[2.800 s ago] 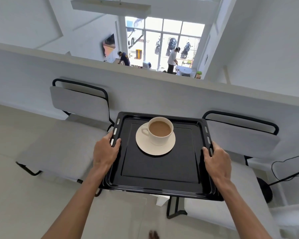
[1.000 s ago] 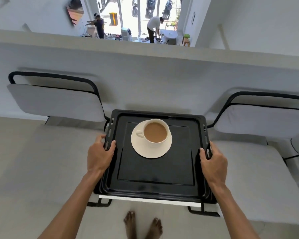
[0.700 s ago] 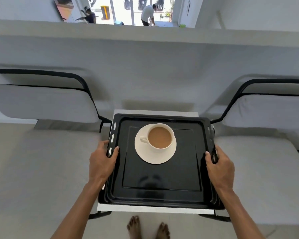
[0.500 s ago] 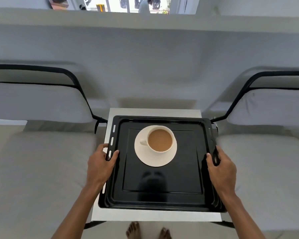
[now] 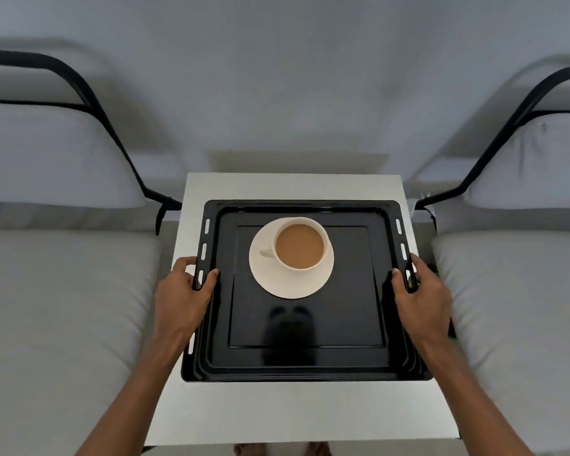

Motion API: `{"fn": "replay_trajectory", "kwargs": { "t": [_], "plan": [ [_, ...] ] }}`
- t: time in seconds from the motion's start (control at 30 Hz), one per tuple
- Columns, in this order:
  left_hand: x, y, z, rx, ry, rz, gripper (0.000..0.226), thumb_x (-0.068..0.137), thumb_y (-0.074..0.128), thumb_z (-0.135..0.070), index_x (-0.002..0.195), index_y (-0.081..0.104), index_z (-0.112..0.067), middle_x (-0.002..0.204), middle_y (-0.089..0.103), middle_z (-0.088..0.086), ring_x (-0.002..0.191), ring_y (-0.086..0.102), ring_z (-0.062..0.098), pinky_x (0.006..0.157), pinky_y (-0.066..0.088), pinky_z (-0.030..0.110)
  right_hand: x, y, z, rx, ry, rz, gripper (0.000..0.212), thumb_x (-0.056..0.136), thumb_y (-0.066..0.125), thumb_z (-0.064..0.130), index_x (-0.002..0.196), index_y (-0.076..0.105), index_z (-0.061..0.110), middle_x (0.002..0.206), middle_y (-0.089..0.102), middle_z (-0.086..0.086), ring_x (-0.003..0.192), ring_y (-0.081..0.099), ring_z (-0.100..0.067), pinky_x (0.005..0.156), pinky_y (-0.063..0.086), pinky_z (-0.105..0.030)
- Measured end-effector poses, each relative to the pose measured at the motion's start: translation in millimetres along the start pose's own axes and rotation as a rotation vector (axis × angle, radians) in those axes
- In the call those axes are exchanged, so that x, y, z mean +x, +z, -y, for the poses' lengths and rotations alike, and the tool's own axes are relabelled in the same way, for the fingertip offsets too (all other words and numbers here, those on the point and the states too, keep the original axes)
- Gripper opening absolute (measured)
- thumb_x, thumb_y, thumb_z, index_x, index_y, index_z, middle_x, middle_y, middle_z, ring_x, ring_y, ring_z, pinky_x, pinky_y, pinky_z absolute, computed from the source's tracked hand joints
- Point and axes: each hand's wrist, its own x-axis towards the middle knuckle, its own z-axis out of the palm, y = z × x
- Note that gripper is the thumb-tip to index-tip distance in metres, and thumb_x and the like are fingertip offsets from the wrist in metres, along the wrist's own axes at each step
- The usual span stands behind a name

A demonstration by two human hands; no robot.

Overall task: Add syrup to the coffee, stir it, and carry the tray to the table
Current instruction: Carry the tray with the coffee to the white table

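Entry | black rectangular metal tray (image 5: 305, 357) | over white square bench (image 5: 293, 413), contact unclear | carries white ceramic coffee cup (image 5: 299, 246), held level | I read left hand (image 5: 181, 299), right hand (image 5: 423, 299): fingers (image 5: 187, 261) pinching opposite rims for balance.

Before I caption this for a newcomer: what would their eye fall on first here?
The white cup of milky coffee on its saucer, sitting toward the far half of the glossy black tray at centre. The tray is over a white table, with the left hand and right hand holding its side rims. Grey cushioned seats flank the table on both sides.
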Motion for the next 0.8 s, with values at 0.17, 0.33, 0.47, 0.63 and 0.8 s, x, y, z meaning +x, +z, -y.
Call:
{"fn": "replay_trajectory", "kwargs": {
  "t": [0.17,0.33,0.47,0.63,0.8],
  "plan": [
    [13,18,11,0.014,-0.023,-0.001,0.025,0.087,0.073,-0.036,0.102,0.059,-0.022,0.046,0.052,0.000,0.045,0.054,0.013,0.047,0.035,0.025,7,25,-15,-0.009,-0.014,-0.023,0.031,0.094,0.067,0.022,0.125,0.064,0.022,0.078,0.061,0.011,0.069,0.057,-0.013,0.070,0.042,-0.025],
    [29,33,20,0.044,-0.030,0.030,0.023,0.084,0.075,-0.038,0.090,0.060,-0.022,0.040,0.052,-0.001,0.039,0.053,0.014,0.048,0.037,0.026,14,46,-31,0.004,-0.018,-0.018,0.030,0.095,0.064,0.026,0.125,0.063,0.026,0.069,0.055,0.015,0.064,0.054,-0.005,0.065,0.045,-0.021],
    [35,43,25,0.063,-0.027,0.034,0.023,0.084,0.076,-0.040,0.090,0.061,-0.023,0.039,0.054,0.000,0.038,0.053,0.010,0.047,0.036,0.024,17,60,-45,-0.034,-0.002,-0.011,0.037,0.096,0.065,0.027,0.132,0.064,0.018,0.092,0.074,-0.006,0.080,0.065,-0.025,0.075,0.053,-0.035],
    [38,51,29,0.061,0.012,0.014,0.026,0.084,0.076,-0.039,0.097,0.063,-0.021,0.039,0.053,-0.002,0.040,0.055,0.012,0.049,0.040,0.023,17,68,-46,-0.096,0.016,-0.043,0.040,0.096,0.066,0.029,0.134,0.064,0.018,0.106,0.077,-0.007,0.093,0.070,-0.029,0.076,0.045,-0.029],
    [40,61,34,0.049,0.024,-0.033,0.030,0.081,0.078,-0.040,0.102,0.070,-0.019,0.039,0.055,-0.007,0.042,0.057,0.005,0.050,0.039,0.021,18,74,-49,-0.134,0.015,-0.047,0.042,0.097,0.067,0.029,0.136,0.064,0.014,0.113,0.077,-0.011,0.100,0.072,-0.033,0.078,0.046,-0.031]
  ]
}}
